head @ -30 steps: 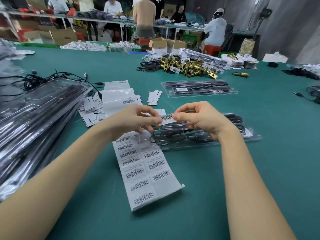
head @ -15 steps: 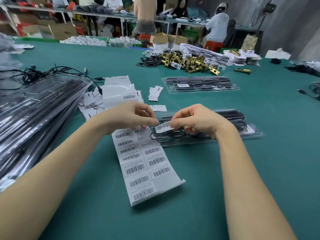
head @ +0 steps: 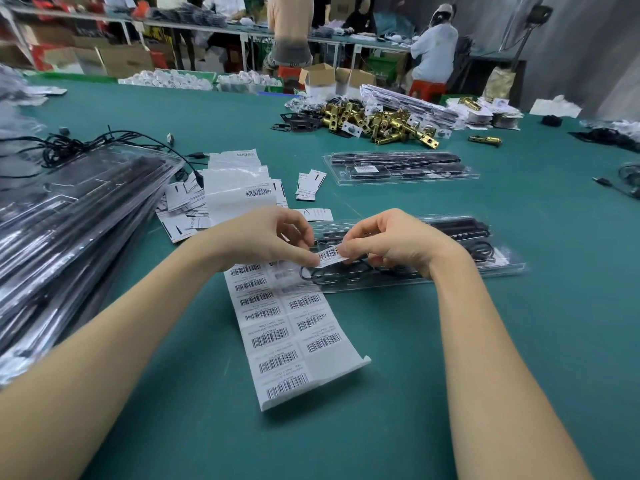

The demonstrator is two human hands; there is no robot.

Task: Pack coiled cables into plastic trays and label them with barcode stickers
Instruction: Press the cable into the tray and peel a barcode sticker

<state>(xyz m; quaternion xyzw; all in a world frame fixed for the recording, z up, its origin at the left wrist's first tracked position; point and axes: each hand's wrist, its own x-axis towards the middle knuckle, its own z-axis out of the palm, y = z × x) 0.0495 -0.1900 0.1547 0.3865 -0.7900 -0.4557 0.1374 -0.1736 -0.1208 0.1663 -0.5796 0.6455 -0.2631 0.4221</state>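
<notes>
Both hands' fingers [head: 311,259] pinch the barcode sticker [head: 331,254]; lower it flat onto the tray [head: 502,271] beneath them, avoiding wrinkles.

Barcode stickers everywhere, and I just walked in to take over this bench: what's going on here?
A person is labelling a packed cable tray. Both hands, the left hand and the right hand, pinch one barcode sticker by its ends just above the clear plastic tray that holds a coiled black cable. It is not stuck down yet. The sticker sheet lies on the green table below the hands. A tray that already bears a label sits farther back.
</notes>
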